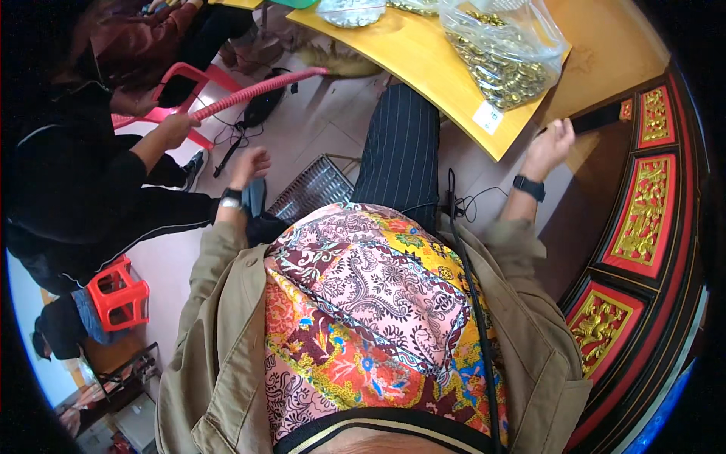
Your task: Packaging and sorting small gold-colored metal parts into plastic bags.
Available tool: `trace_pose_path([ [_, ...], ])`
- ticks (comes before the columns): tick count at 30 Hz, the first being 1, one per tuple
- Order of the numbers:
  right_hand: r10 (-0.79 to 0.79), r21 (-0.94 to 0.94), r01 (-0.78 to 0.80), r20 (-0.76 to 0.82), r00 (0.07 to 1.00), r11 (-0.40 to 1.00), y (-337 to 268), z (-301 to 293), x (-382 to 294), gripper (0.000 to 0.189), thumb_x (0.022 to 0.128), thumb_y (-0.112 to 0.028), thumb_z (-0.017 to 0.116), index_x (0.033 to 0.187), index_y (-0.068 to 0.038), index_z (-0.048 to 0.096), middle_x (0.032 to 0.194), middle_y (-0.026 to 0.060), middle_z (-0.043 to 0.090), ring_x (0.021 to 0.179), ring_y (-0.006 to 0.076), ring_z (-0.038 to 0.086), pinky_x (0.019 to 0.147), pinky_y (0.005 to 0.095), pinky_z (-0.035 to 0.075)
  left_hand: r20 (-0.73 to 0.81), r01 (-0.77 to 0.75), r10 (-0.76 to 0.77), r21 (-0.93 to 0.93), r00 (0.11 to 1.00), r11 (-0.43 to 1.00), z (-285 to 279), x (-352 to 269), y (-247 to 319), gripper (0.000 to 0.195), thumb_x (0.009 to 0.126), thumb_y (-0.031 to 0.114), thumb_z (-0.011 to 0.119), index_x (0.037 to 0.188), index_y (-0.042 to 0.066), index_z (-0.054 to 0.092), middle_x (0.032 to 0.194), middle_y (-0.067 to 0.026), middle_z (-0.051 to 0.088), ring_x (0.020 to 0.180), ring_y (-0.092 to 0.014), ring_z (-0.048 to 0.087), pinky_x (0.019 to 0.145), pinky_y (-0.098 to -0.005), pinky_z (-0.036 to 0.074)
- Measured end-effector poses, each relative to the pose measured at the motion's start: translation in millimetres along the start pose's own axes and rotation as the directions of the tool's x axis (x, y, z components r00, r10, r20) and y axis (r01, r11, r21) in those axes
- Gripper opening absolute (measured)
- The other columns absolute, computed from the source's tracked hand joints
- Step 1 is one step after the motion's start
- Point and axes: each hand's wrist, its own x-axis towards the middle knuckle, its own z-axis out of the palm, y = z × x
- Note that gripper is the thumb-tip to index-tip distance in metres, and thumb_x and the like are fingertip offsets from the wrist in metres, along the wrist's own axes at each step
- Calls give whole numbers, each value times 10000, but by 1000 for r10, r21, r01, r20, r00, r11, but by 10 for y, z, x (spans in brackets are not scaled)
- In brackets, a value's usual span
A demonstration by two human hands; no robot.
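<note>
My left hand (253, 165), with a light-coloured band and a dark strap at its wrist, hangs in the air over the floor, its fingers loosely curled; nothing shows in it. A woven basket (315, 184) stands on the floor between it and my leg. On the other side, my right hand (553, 141) is raised just off the corner of the yellow table (499, 139), slightly blurred, with a black watch at the wrist. Whether it holds anything small cannot be told. A clear plastic bag of brass-coloured metal pieces (510, 74) lies on that table.
Another bag of pale pieces (351, 11) lies on the table. At the left a person in black holds a broom's pink handle (261, 92). A pink chair (187, 85), a red stool (119, 295) and cables (468, 204) are around. Carved gold and red panels (641, 213) line the right.
</note>
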Motion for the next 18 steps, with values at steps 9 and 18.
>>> trace_pose_path([
  [9,-329,371,-74,885,329,926,-1406,1132,-1351,252,834,-154,505,1021,11,540,909,80,594,813,134,561,718,252,450,-419,-154,106,-81,902,985,-798,-1178,-533,293,854,286,441,1013,52,520,917,-86,601,773,-152,590,599,-233,454],
  [18,-97,62,288,989,109,955,-151,2885,-2138,317,789,-211,439,962,15,580,997,238,548,960,374,511,822,406,408,-453,-168,36,-257,891,952,-937,-1213,-866,298,845,291,451,1021,60,516,959,-100,587,809,-182,583,622,-263,450],
])
